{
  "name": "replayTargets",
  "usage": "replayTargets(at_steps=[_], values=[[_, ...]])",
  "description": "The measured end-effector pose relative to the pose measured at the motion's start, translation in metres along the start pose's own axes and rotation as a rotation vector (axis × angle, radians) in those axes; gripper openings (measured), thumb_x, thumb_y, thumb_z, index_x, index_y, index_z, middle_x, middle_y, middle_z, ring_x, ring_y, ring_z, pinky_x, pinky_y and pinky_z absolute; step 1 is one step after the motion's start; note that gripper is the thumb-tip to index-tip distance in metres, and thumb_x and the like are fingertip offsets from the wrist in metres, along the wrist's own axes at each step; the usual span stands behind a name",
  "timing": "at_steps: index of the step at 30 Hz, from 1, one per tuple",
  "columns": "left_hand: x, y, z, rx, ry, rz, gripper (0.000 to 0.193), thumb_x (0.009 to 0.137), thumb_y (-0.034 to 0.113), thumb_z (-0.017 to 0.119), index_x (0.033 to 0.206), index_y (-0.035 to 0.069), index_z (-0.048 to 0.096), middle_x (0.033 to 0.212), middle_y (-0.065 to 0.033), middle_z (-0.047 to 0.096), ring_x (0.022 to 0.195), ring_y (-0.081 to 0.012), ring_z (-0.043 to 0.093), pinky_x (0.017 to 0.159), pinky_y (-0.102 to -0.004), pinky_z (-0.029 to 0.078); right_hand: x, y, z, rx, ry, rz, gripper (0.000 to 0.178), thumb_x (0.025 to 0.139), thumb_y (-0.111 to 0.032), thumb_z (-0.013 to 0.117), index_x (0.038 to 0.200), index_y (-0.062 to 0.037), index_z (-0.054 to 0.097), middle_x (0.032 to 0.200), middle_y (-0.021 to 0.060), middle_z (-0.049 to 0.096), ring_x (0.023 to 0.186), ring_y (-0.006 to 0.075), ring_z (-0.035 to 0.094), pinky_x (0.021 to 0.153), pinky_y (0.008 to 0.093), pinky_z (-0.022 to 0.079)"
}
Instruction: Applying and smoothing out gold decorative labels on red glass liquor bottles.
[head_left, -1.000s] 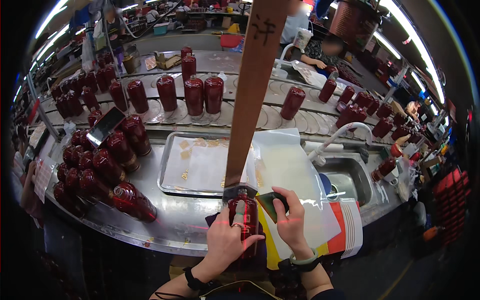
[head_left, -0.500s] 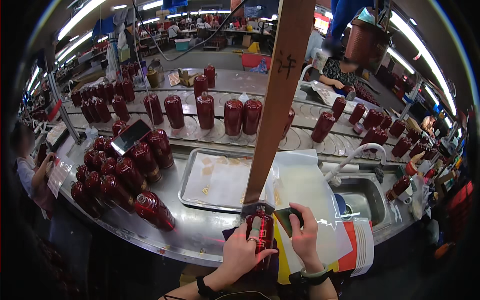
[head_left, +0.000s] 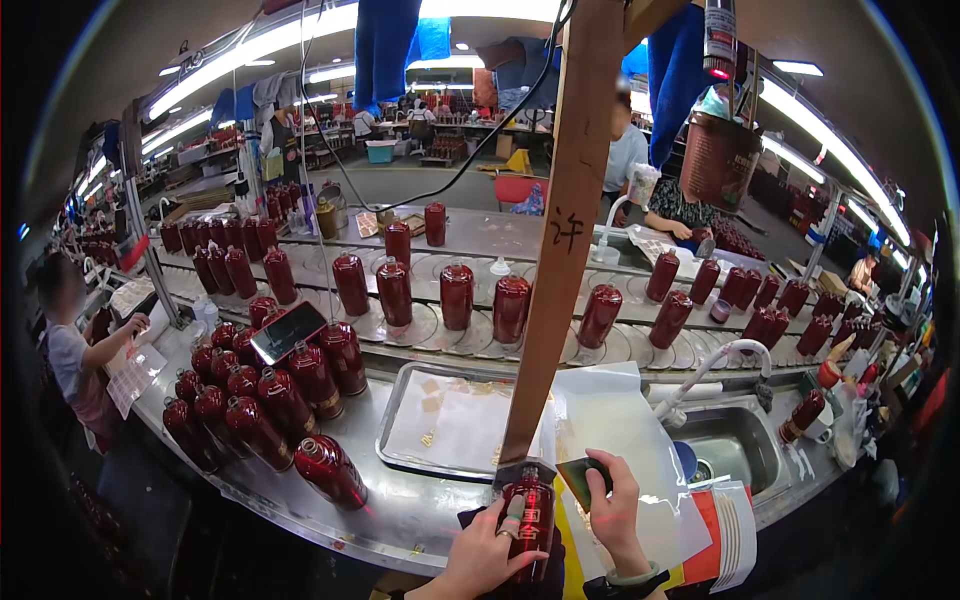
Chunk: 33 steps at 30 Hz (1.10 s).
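A dark red glossy bottle (head_left: 533,500) with golden characters down its front lies tilted at the near edge, its neck by the foot of a wooden post (head_left: 560,250). My left hand (head_left: 488,552) holds it: the fingers lie along its front, one wearing a pale green finger cover, and the thumb stretches across lower down. Thin red light lines fall on the bottle and hand. In my right hand (head_left: 614,508), a dark green flat card-like scraper (head_left: 576,482) is pinched between thumb and fingers, just right of the bottle and apart from it.
A metal tray (head_left: 385,425) with white sheets and small gold pieces sits behind. Red bottles (head_left: 262,420) crowd the left, a phone (head_left: 289,331) on top. A conveyor (head_left: 430,325) carries more. Plastic sheeting (head_left: 640,440) and a sink (head_left: 735,450) lie right. Other people work nearby.
The whole view has shifted, with the scene lower and further right in the picture. Bottles on the conveyor have changed place. Both hands keep about the same pose at the bottle.
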<state>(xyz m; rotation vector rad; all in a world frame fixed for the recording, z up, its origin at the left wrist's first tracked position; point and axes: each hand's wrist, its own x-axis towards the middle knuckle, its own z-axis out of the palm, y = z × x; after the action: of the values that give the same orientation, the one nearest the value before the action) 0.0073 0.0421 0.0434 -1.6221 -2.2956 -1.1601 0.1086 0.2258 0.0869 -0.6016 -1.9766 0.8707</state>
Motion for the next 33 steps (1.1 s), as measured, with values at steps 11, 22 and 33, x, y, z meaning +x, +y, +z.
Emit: replayTargets(at_steps=[11, 22, 33], values=[[-0.004, -0.004, -0.005, -0.05, -0.101, 0.022, 0.099, 0.075, 0.041, 0.087, 0.152, -0.005, 0.045, 0.146, -0.0312, 0.049, 0.126, -0.0475, 0.053, 0.105, -0.0504, 0.048, 0.002, 0.007, 0.002, 0.009, 0.016, 0.062, 0.024, 0.099, -0.002, 0.06, 0.121, 0.0023, 0.067, 0.103, 0.0182, 0.069, 0.094, 0.0284, 0.07, 0.085, 0.035, 0.054], [-0.01, -0.011, -0.002, -0.066, -0.104, 0.055, 0.103, 0.076, 0.043, 0.086, 0.157, -0.003, 0.04, 0.148, -0.0327, 0.046, 0.127, -0.0485, 0.052, 0.106, -0.0501, 0.048, -0.004, 0.007, 0.002, 0.019, 0.021, 0.105, 0.024, 0.098, -0.002, 0.06, 0.121, 0.0025, 0.067, 0.103, 0.0165, 0.069, 0.095, 0.0256, 0.069, 0.087, 0.0336, 0.053], [0.0, -0.023, -0.002, 0.065, -0.055, 0.228, 0.081, 0.081, 0.066, 0.076, 0.141, 0.012, 0.065, 0.132, -0.0358, 0.055, 0.103, -0.0414, 0.067, 0.084, -0.0408, 0.06, -0.006, 0.016, 0.007, 0.044, 0.033, 0.149, 0.025, 0.098, -0.001, 0.06, 0.121, 0.0027, 0.067, 0.104, 0.0152, 0.069, 0.096, 0.0239, 0.068, 0.087, 0.0327, 0.053]])
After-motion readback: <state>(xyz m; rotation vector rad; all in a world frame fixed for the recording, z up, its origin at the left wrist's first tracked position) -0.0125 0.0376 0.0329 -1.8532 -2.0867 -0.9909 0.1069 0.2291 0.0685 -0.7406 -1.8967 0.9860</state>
